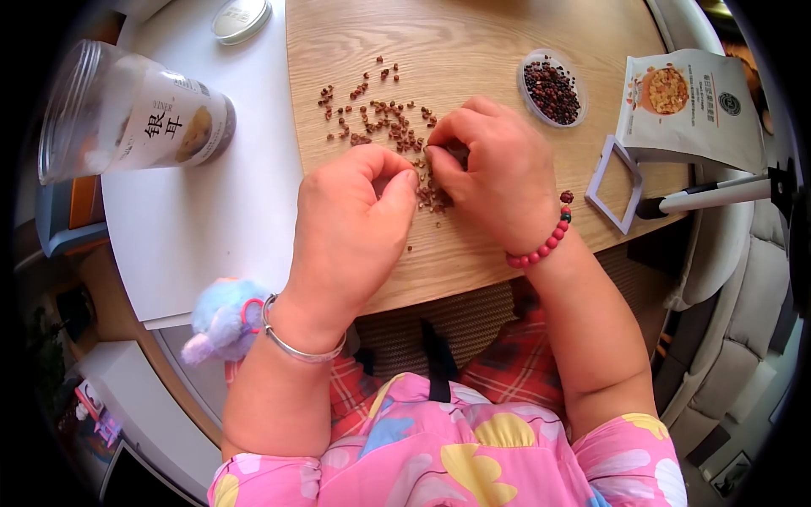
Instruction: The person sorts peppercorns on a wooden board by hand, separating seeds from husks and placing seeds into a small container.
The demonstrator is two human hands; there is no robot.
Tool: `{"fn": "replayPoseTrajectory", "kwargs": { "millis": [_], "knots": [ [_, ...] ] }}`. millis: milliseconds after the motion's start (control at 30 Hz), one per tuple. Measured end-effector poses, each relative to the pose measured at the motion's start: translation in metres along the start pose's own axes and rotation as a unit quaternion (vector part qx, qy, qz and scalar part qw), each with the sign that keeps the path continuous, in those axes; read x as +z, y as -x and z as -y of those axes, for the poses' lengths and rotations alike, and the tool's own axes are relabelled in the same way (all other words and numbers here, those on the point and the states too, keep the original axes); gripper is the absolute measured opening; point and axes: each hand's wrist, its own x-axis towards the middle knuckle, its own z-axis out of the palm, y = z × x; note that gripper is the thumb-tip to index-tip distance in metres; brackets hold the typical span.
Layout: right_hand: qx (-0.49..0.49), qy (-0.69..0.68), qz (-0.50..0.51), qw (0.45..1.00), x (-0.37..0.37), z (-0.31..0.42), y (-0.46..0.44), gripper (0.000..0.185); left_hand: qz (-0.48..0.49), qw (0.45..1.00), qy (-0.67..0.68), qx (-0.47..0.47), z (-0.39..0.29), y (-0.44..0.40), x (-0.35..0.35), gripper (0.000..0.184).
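Note:
Reddish-brown Sichuan peppercorns (pixel 390 114) lie loosely scattered on the wooden table, some in a small heap under and between my hands. My left hand (pixel 355 215), with a silver bangle at the wrist, is closed in a pinch, thumb against forefinger, at the heap's near left side. Whatever sits between those fingertips is too small to make out. Across from it, my right hand (pixel 498 165), wearing a red bead bracelet (pixel 545 248), has its fingers curled and thumb pressed in at the heap's right edge. Something dark shows inside its curl, mostly hidden.
A round clear tub (pixel 551 88) of dark peppercorns stands behind my right hand. To the right are a white food pouch (pixel 693 106) and a pale lilac frame (pixel 615 186). At left, a clear labelled jar (pixel 139 114), a lid (pixel 241 19) and a plush toy (pixel 224 317).

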Motion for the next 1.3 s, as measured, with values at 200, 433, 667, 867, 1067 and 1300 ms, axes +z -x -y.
{"fn": "replayPoseTrajectory", "kwargs": {
  "millis": [200, 433, 667, 867, 1067, 1300],
  "knots": [
    [-0.036, -0.184, -0.017, 0.982, -0.009, 0.006, 0.002, 0.008, 0.032, 0.966, 0.241, -0.086, -0.001, -0.003, -0.007, 0.011],
    [-0.009, -0.272, 0.006, 0.962, -0.019, 0.008, 0.008, 0.01, 0.086, 0.922, 0.364, -0.104, 0.005, -0.005, -0.006, 0.011],
    [0.047, -0.308, 0.019, 0.95, -0.021, 0.006, 0.011, 0.011, 0.097, 0.901, 0.404, -0.126, 0.004, -0.003, -0.005, 0.01],
    [0.032, -0.292, 0.014, 0.956, -0.021, 0.007, 0.011, 0.011, 0.095, 0.901, 0.401, -0.136, 0.003, -0.004, -0.005, 0.01],
    [0.045, -0.328, 0.007, 0.944, -0.019, 0.009, 0.013, 0.01, 0.092, 0.906, 0.391, -0.134, 0.002, -0.004, -0.004, 0.01],
    [0.085, -0.339, 0.024, 0.936, -0.021, 0.009, 0.015, 0.009, 0.101, 0.904, 0.396, -0.127, 0.002, -0.003, -0.003, 0.01]
  ]
}}
